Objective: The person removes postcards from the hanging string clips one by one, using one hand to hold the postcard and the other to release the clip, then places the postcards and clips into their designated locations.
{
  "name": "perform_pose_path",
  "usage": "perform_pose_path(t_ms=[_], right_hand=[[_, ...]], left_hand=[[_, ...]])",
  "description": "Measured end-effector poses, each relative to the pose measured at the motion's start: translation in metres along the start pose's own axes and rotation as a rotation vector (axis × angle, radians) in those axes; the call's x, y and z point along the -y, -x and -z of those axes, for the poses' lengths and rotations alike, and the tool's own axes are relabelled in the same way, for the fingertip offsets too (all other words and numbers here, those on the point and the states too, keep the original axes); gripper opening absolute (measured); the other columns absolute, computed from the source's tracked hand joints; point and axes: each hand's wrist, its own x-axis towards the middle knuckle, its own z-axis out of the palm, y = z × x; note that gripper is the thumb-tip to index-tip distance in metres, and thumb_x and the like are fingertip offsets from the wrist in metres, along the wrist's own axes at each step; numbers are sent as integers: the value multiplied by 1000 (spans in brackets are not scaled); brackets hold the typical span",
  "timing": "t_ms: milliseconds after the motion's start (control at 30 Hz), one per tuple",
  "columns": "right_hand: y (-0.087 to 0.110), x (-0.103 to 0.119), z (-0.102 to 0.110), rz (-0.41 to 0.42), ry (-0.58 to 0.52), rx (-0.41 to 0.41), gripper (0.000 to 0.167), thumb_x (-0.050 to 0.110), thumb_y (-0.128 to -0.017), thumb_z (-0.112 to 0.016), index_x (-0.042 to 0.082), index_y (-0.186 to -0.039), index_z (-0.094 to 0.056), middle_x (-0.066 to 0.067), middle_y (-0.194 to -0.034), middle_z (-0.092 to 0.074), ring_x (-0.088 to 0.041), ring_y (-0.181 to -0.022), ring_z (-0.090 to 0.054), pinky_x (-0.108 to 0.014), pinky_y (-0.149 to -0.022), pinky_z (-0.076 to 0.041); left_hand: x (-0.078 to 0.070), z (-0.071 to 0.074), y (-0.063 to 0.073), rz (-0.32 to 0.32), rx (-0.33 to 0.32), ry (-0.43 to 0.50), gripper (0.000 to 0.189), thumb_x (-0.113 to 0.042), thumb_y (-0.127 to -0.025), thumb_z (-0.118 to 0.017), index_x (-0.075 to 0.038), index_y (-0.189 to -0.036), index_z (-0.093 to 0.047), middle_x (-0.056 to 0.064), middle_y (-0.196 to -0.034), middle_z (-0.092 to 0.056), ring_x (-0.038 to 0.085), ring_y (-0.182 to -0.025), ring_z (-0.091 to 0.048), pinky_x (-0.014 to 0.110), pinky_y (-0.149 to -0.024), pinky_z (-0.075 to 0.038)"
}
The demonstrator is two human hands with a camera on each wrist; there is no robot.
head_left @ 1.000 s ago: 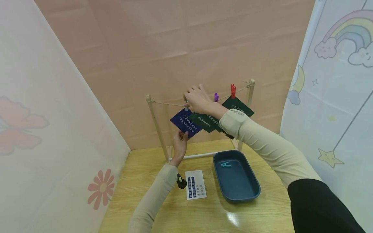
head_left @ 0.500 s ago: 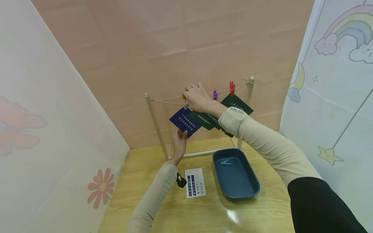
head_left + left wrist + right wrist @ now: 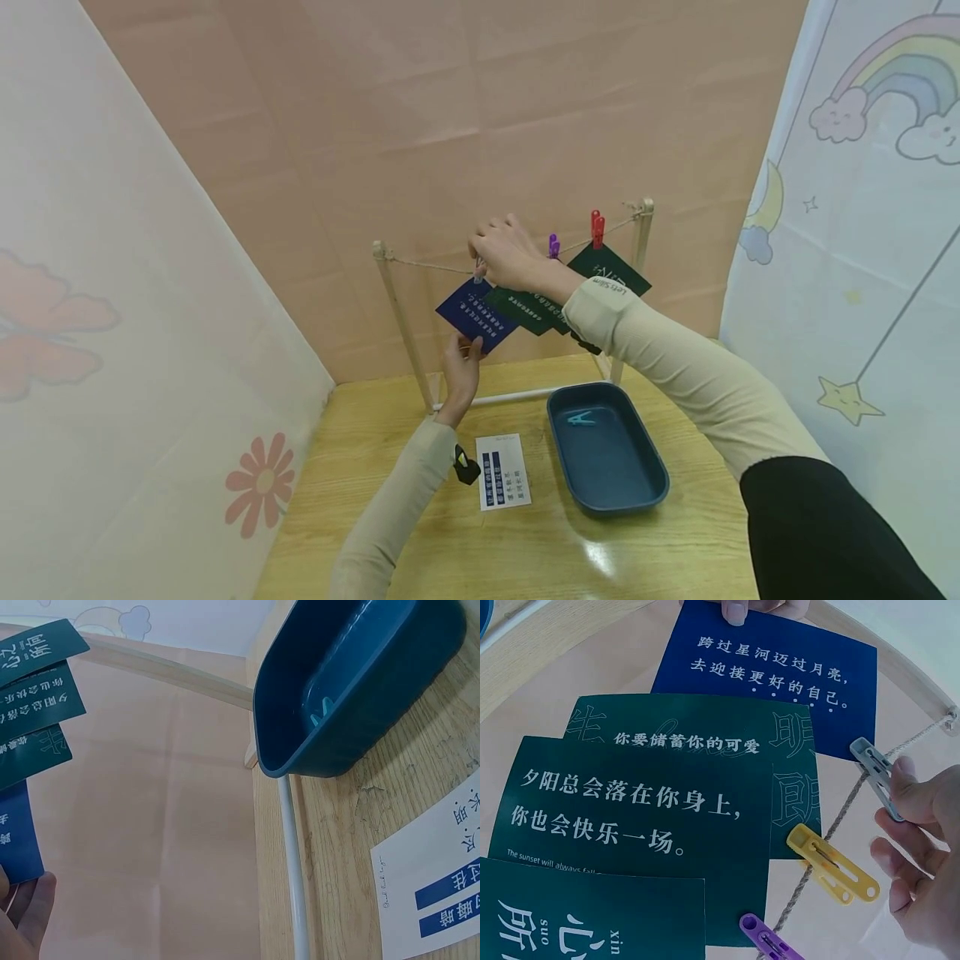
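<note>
A dark blue card [image 3: 780, 652] with white writing is at the rope [image 3: 851, 793], one corner under a grey clothespin [image 3: 876, 776]. My right hand [image 3: 922, 832] pinches that clothespin between thumb and finger. Down at the card's lower corner, my left hand [image 3: 461, 367] holds it with thumb and fingers. Several green cards overlap beside it, including one with a sunset line [image 3: 622, 802]. A yellow clothespin [image 3: 832, 862], a purple clothespin [image 3: 769, 939] and a red clothespin [image 3: 597, 229] are along the rope; my right hand hides part of this row in the head view.
The rope spans two wooden posts [image 3: 401, 321] of a frame with a white bottom bar [image 3: 517, 397]. A dark blue tray [image 3: 611, 492] holds a light blue clothespin [image 3: 581, 419]. Beside it on the wooden table [image 3: 360, 467] lies a white card [image 3: 504, 472].
The head view shifts slightly. Both hands keep their places on the blue card and the grey clothespin.
</note>
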Motion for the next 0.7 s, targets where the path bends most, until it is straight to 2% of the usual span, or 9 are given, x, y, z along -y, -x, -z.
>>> perform_pose_path(t_ms=[100, 333, 533, 700], right_hand=[[0, 0, -1, 3, -8, -18, 20, 22, -90, -76, 8, -102, -70, -8, -101, -65, -26, -94, -53, -37, -80, -37], [2, 2, -4, 11, -8, -73, 15, 18, -89, -76, 6, -95, -69, -8, -92, -66, -25, -84, -56, -35, -75, -38], [3, 3, -5, 33, -23, -152, 6, 5, -86, -73, 4, -90, -69, -10, -88, -67, -27, -81, -59, -36, -74, -40], [4, 2, -5, 42, -27, -199, 5, 2, -85, -71, 4, -86, -66, -9, -85, -66, -26, -79, -60, -36, -73, -39]], left_hand=[[6, 1, -2, 9, 5, 21, 16, 11, -98, -52, 18, -112, -52, 39, -101, -56, 55, -89, -61, 63, -81, -54], [35, 1, -8, 17, 1, 6, 17, 6, -99, -54, 13, -114, -55, 32, -101, -59, 49, -88, -63, 57, -80, -57], [36, 2, -9, 45, -1, 8, 16, -3, -100, -57, 5, -114, -57, 23, -100, -60, 40, -88, -64, 44, -81, -59], [36, 3, -9, 25, 0, -13, 14, -2, -100, -56, 5, -111, -57, 21, -98, -60, 38, -87, -65, 43, -79, -60]])
